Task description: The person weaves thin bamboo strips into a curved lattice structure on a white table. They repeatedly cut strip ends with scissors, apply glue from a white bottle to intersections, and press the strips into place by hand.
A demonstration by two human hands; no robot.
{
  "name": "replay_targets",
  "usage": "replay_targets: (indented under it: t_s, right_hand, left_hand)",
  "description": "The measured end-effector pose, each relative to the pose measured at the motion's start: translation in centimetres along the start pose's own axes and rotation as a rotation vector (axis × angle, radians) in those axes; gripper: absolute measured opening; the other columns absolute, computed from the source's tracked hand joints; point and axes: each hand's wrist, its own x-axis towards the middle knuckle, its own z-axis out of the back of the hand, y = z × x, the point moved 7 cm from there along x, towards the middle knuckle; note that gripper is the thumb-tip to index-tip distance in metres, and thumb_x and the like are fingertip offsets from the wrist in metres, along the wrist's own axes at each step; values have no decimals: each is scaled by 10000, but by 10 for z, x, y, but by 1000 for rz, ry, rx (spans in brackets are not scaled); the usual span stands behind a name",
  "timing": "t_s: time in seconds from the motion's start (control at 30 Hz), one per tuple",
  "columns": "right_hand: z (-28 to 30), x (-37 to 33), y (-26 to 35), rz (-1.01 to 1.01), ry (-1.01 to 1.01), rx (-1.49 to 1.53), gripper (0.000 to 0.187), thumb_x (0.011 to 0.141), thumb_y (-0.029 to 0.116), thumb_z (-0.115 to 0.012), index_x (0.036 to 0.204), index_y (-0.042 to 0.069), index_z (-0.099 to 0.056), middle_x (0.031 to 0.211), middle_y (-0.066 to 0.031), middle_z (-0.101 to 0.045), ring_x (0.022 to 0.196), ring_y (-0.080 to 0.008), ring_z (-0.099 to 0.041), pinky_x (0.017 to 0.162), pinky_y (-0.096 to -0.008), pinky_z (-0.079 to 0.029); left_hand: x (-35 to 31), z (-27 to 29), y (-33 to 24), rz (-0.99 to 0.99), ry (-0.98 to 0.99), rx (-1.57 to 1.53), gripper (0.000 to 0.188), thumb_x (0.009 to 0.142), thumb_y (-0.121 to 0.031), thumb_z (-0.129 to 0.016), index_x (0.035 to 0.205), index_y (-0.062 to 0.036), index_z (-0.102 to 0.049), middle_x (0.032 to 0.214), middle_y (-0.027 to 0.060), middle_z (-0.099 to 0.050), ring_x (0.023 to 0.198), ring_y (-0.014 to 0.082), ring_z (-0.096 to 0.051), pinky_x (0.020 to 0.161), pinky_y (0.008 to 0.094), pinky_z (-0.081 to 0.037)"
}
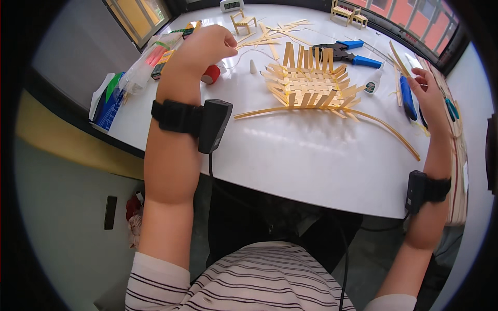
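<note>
A half-woven mat of pale bamboo strips [312, 83] lies mid-table, with loose strip ends standing up around its sides. Along its near side runs a long curved strip [386, 124]. My left hand [220, 44] is raised at the back left, fingers curled in; what they hold, if anything, is hidden. Close to it are a red roll [211, 74], a white conical cap [253, 66] and a thin looping wire. At the right, my right hand [429, 88] pinches the end of a bamboo strip [398, 56], above a blue-handled tool [407, 98].
Pliers with blue handles [358, 61] and a small glue bottle [372, 82] lie right of the weave. Loose strips [270, 37] and a miniature chair [244, 22] are behind it. Plastic packets [145, 62] fill the left side. Miniature furniture [342, 11] stands at the window.
</note>
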Motion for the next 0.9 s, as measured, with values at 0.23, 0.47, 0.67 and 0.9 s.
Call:
replay_targets:
  t_s: [0.23, 0.47, 0.67, 0.9]
  right_hand:
    - [-9, -1, -10, -53, -12, -12, 518, 946, 402, -700, 1253, -8, -627, 1040, -137, -685, 928, -188, -643, 846, -304, -515]
    - [-17, 2, -16, -107, 23, -75, 583, 891, 442, -739, 1251, -6, -645, 1013, -147, -681, 902, -215, -636, 820, -323, -517]
    - [-34, -8, 11, 21, 176, 129, 564, 860, 355, -781, 1290, 19, -641, 1067, -106, -672, 916, -179, -617, 794, -317, -518]
    - [-78, -22, 38, -28, 367, 197, 553, 835, 303, -804, 1297, 40, -654, 1165, -111, -667, 903, -166, -626, 800, -310, -521]
  left_hand:
    - [-8, -18, -29, -50, 159, -96, 307, 858, -223, -748, 1107, -43, -729, 949, 60, -718, 741, 161, -655, 664, 309, -545]
    - [-6, -28, -39, -40, 202, -87, 221, 843, -128, -723, 1021, 3, -732, 837, 73, -721, 720, 148, -660, 663, 277, -529]
    - [1, -12, -39, -119, -33, -207, 224, 877, -108, -723, 1046, 40, -726, 846, 78, -732, 751, 131, -669, 700, 258, -527]
    - [-29, 9, -97, -322, -115, -673, 217, 961, -136, -703, 1120, 8, -742, 885, 55, -734, 793, 96, -670, 738, 226, -553]
